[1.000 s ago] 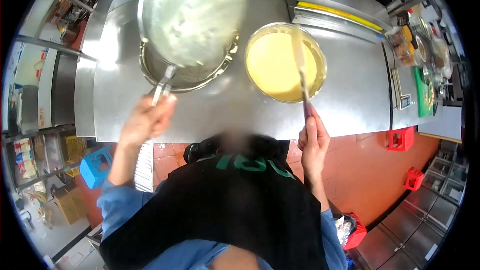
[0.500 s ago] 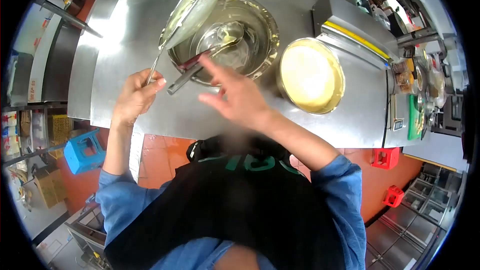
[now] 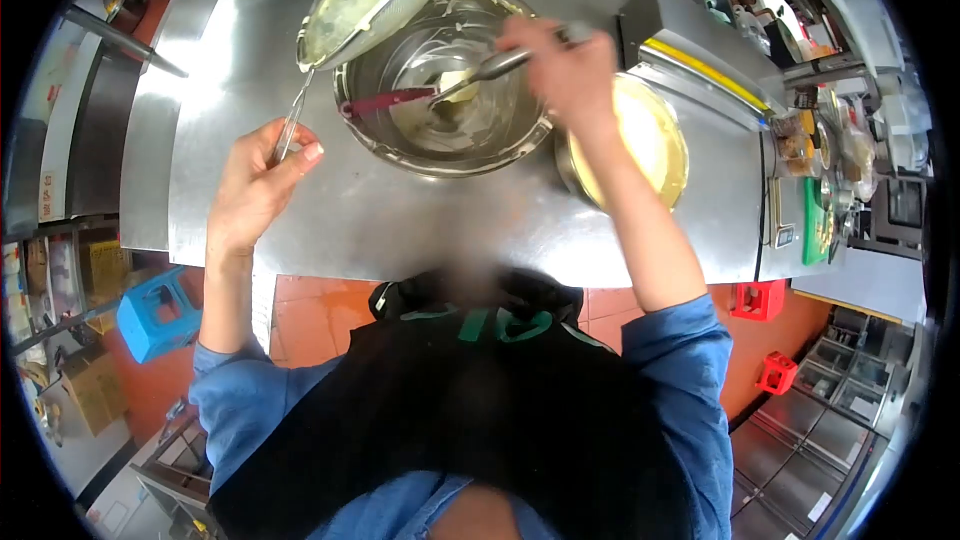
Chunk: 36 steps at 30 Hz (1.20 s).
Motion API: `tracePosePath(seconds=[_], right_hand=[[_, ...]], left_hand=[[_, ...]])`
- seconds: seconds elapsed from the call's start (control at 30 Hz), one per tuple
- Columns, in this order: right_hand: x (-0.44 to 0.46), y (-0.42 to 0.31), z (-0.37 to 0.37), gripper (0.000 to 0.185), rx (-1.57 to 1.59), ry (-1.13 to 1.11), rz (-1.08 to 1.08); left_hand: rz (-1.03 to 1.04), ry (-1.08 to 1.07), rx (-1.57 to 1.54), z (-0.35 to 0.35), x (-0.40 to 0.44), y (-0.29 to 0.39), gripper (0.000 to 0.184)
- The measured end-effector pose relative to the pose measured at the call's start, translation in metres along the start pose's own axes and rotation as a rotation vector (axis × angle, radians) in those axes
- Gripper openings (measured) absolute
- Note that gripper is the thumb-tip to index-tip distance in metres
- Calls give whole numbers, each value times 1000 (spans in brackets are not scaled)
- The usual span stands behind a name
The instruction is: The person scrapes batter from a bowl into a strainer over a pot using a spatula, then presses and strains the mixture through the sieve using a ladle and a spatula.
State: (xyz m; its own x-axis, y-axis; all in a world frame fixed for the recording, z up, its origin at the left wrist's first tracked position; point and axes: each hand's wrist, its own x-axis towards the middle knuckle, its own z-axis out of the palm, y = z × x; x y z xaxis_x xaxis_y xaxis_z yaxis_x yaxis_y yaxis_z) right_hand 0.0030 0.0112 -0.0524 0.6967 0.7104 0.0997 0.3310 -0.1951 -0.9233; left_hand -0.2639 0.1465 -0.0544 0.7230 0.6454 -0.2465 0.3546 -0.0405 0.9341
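Observation:
My left hand (image 3: 262, 175) is closed round the wire handle of a mesh strainer (image 3: 375, 0), which is tilted over the left rim of a large metal bowl (image 3: 400, 155). Pale yellow residue coats the strainer. Above the bowl's right side, my right hand (image 3: 565, 70), slightly blurred, grips the metal handle of a whisk (image 3: 505, 62), its head down in the bowl. A spatula with a dark red handle (image 3: 395, 100) lies in the same bowl. Behind my right wrist stands a second bowl of yellow batter (image 3: 650, 135).
A metal box with a yellow strip (image 3: 700, 70) stands at the back right of the steel table (image 3: 330, 230). Further right are a scale (image 3: 783, 215) and a green board (image 3: 818, 220). Blue (image 3: 158, 315) and red stools (image 3: 757, 300) stand on the floor.
My right hand has left the batter bowl's spatula handle, crossed to the large bowl and taken hold of the whisk. The strainer has been lifted and tilted to the left, uncovering the bowl.

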Motion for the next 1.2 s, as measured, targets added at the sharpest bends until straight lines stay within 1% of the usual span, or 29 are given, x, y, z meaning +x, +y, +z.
tracePosePath(seconds=[0.07,0.17,0.27,0.3,0.4,0.47,0.53,0.6,0.67,0.7,0.73,0.8,0.83,0.87,0.93,1.0,1.07,1.13,1.17,1.2], right_hand=[[13,9,-38,36,183,31,264],[12,53,-74,38,689,-42,465],[-14,61,-81,37,849,139,527],[-24,69,-87,36,906,130,494],[-65,60,-110,37,884,279,395],[-98,64,-142,39,950,277,255],[-136,66,-175,41,889,387,102],[-177,70,-204,39,1007,442,18],[-215,75,-221,38,1102,623,22],[-231,83,-228,38,1087,618,-2],[-250,90,-223,38,1038,780,6],[-259,98,-217,39,982,908,91],[-256,100,-211,40,944,972,161],[-257,107,-209,42,914,967,205],[-250,109,-200,45,971,977,282],[-239,112,-189,49,983,951,311],[-229,118,-179,54,1011,889,278],[-216,121,-169,55,1039,884,339],[-217,126,-167,58,1030,812,335],[-212,126,-160,60,1017,847,360]], left_hand=[[-5,5,28,1,0,3,17],[-25,40,115,8,0,8,16],[-14,21,142,11,2,3,14],[1,34,174,12,3,2,13],[54,71,238,16,4,4,13],[94,96,234,22,1,6,14],[100,118,311,29,-2,5,13],[104,127,383,37,-6,1,13],[101,120,462,44,-9,-9,13],[97,104,480,48,-11,-13,13],[72,49,514,54,-10,-14,13],[17,-40,573,60,-11,-15,13],[7,-40,545,63,-10,-18,13],[16,-49,574,65,-8,-17,14],[32,-57,632,69,-4,-15,16],[39,-48,638,73,0,-20,18],[47,-14,662,75,3,-23,21],[69,18,700,82,6,-21,23],[45,7,595,83,5,-22,24],[28,-12,487,83,3,-24,25]])
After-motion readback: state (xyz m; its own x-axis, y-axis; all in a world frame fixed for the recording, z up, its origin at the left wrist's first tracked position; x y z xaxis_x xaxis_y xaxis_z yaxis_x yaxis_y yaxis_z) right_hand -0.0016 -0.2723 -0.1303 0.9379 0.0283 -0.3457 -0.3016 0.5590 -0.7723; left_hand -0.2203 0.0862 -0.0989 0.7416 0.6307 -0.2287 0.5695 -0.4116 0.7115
